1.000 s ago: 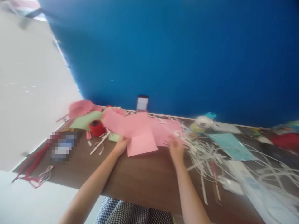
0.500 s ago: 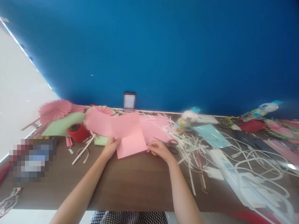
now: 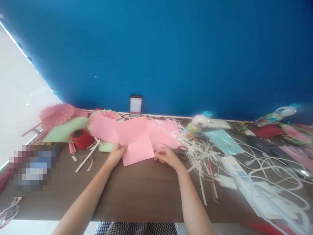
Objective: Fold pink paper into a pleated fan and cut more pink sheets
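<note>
A folded pink paper sheet (image 3: 138,151), with creased panels spreading to the back and sides, lies in the middle of the desk. My left hand (image 3: 117,154) grips its left edge, thumb on top of the paper. At the lower right corner, my right hand (image 3: 167,157) has its fingers curled together, fingertips pinching the edge. Just beyond the right hand rest scissors (image 3: 181,148), partly covered by white paper strips. Behind the sheet stands a pleated pink paper fan (image 3: 105,116).
To the left are a red thread spool (image 3: 81,138), green paper (image 3: 68,129) and another pink fan (image 3: 57,114). White paper strips (image 3: 202,156), a glue bottle (image 3: 200,121), a blue packet (image 3: 224,142) and a power strip (image 3: 241,182) with tangled cables crowd the right. A blue wall (image 3: 156,58) rises behind.
Both hands and the pink paper stay nearly in place. The view has shifted very slightly, so objects on the right appear a little farther right.
</note>
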The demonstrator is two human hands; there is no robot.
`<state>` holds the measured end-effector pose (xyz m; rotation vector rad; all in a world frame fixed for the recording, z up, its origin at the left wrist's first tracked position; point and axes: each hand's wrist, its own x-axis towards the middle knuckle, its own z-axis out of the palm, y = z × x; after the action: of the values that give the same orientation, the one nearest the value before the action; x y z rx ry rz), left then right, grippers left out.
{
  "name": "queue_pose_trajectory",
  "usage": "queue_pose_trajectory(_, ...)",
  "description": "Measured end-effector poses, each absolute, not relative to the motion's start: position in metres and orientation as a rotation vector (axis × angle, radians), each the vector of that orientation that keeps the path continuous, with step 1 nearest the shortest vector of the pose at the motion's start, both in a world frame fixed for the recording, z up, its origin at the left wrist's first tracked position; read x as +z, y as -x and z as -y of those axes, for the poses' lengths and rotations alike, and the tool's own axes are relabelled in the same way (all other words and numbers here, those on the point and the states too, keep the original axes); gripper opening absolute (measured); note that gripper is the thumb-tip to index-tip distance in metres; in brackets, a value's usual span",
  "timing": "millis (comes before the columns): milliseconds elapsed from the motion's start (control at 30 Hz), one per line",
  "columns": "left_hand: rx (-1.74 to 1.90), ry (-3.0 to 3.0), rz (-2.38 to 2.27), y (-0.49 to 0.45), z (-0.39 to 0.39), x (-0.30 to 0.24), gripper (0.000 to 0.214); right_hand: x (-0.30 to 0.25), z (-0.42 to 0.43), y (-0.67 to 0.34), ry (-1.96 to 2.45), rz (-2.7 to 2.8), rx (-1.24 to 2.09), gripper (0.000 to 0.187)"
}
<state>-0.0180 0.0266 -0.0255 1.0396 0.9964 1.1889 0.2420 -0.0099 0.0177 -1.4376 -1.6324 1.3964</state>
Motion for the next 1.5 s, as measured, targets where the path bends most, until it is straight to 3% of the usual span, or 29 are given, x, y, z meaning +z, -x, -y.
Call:
queue_pose_trajectory(300,1.201,-1.004,-0.958,0.018,-0.026,-0.024,0.043,0.016,0.009,-0.243,1.456,1.668,1.357,0.025)
queue_pose_trajectory(667,1.179,-1.042,-0.964,0.018,-0.026,-0.023,0.041,0.015,0.008,-0.239,1.512,1.651,1.323,0.015)
queue_pose_trajectory(1000,1.174,-1.187,-0.938,0.020,-0.025,-0.011,0.036,-0.001,0.002,-0.239,1.739,1.763,0.670,0.010)
queue_pose_trajectory(1167,1.282,-1.084,-1.024,0.028,-0.026,-0.016,0.036,0.014,0.002,-0.257,1.883,1.471,0.156,0.011)
queue_pose_trajectory(1500,1.207,-1.118,-0.935,0.021,-0.026,-0.022,0.040,0.010,0.004,-0.237,1.409,1.535,1.309,0.021)
